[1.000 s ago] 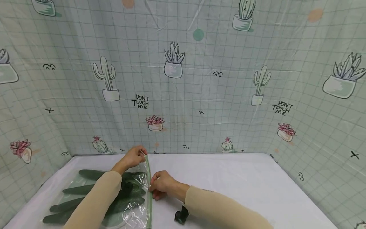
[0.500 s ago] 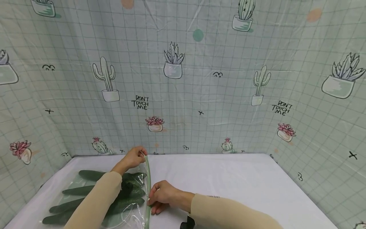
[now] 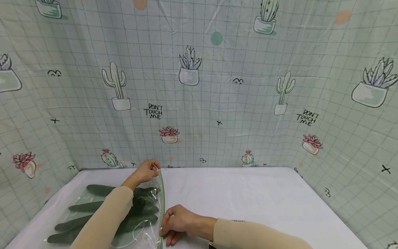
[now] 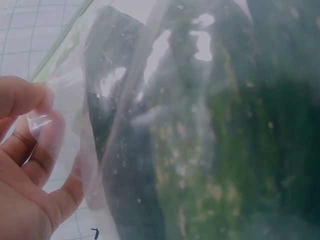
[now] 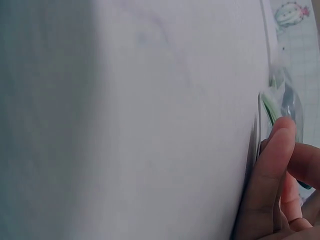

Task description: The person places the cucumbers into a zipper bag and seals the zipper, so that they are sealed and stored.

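A clear zip bag (image 3: 146,233) lies flat at the left of the table with several dark green cucumbers (image 3: 85,207) inside. Its green zip strip (image 3: 162,200) runs along the right edge. At the far corner of that edge, my left hand (image 3: 145,172) pinches the bag; the left wrist view has the thumb and fingers of the left hand (image 4: 32,170) on the clear plastic beside the cucumbers (image 4: 200,135). My right hand (image 3: 182,223) pinches the strip closer to me. In the right wrist view, the right hand's fingers (image 5: 275,155) meet at the green edge.
A white cloth covers the table (image 3: 248,197). Behind and at both sides hangs a grid-patterned curtain (image 3: 202,103) printed with cacti. My left sleeve (image 3: 105,218) crosses over the bag and hides part of the cucumbers.
My right hand has slid along the zip strip toward me, from around its middle to close to the lower frame edge. My left hand has stayed at the far corner.
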Action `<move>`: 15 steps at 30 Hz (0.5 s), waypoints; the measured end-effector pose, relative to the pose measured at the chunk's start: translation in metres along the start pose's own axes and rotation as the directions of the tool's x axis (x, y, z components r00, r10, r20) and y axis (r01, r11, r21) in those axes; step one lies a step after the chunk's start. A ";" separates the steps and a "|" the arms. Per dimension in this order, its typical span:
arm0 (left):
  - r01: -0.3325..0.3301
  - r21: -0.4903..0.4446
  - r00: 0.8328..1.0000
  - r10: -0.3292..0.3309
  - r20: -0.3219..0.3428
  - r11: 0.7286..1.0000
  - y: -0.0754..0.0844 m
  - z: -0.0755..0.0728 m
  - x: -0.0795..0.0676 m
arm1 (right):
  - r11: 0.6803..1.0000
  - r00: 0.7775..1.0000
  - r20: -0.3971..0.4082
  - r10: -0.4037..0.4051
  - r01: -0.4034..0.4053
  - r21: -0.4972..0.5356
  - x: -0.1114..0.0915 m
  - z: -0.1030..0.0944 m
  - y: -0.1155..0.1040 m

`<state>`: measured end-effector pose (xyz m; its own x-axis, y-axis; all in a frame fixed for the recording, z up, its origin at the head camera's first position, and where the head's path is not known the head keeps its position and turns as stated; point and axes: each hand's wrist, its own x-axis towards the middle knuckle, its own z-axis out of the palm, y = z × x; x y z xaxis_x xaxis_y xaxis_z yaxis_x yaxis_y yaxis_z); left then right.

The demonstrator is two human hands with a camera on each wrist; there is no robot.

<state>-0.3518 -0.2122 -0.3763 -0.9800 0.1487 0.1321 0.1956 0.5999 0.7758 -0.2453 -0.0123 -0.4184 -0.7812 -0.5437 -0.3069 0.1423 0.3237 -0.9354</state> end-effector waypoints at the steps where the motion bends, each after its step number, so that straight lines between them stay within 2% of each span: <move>1: -0.002 0.002 1.000 0.002 0.001 1.000 0.000 0.000 0.000 | 1.000 1.000 0.006 -0.002 0.002 0.000 -0.001 0.000 0.000; 8: 0.002 0.014 1.000 -0.002 -0.010 1.000 -0.001 0.000 0.000 | 1.000 0.999 0.052 -0.007 0.007 -0.016 -0.010 0.003 0.002; 15: 0.006 0.009 1.000 -0.006 -0.016 1.000 -0.001 0.002 0.000 | 0.999 0.999 0.034 -0.011 0.013 -0.041 -0.018 0.007 0.002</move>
<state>-0.3518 -0.2116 -0.3786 -0.9816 0.1330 0.1372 0.1901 0.6080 0.7709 -0.2270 -0.0068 -0.4163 -0.7616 -0.5732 -0.3022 0.1072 0.3485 -0.9311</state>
